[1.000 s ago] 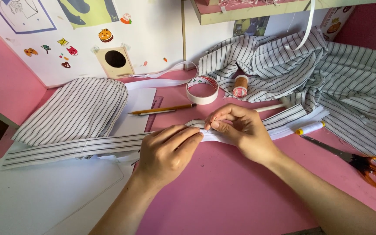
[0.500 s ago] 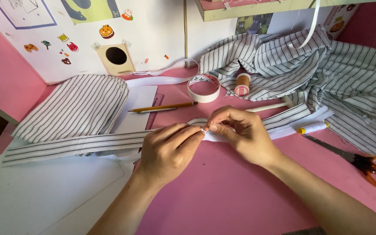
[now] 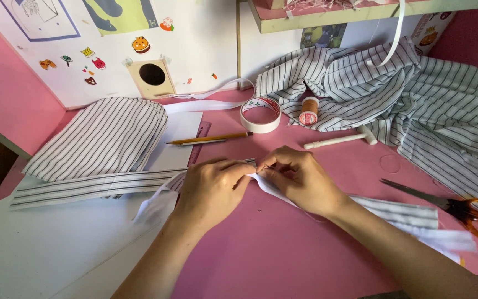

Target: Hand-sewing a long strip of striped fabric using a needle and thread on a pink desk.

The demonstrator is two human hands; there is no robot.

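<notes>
Both hands meet mid-desk over a long striped fabric strip point(image 3: 89, 186) with a white lining layer under it. Left hand point(image 3: 212, 188) lies knuckles-up on the strip, fingers curled down and pressing the cloth where it meets the other hand. Right hand point(image 3: 300, 178) pinches the strip's folded edge between thumb and forefinger, tight closed pinch, fingertips touching the left hand's. The strip runs out left from the grip across a white sheet point(image 3: 40, 249), and its other end comes out from under the right wrist toward the right edge.

Surface is a pink desk point(image 3: 283, 249). Behind the hands: a pencil point(image 3: 210, 139), a roll of white tape point(image 3: 260, 114), a small spool of thread point(image 3: 308, 111), and a white seam ripper point(image 3: 339, 139). Orange-handled scissors point(image 3: 460, 209) lie to the right, well apart from the hands. A curved striped fabric piece point(image 3: 103, 135) lies back left, and a heap of striped cloth point(image 3: 405, 94) sits back right. White wall panel point(image 3: 206, 39) with stickers and a round hole behind; a shelf point(image 3: 360, 11) above.
</notes>
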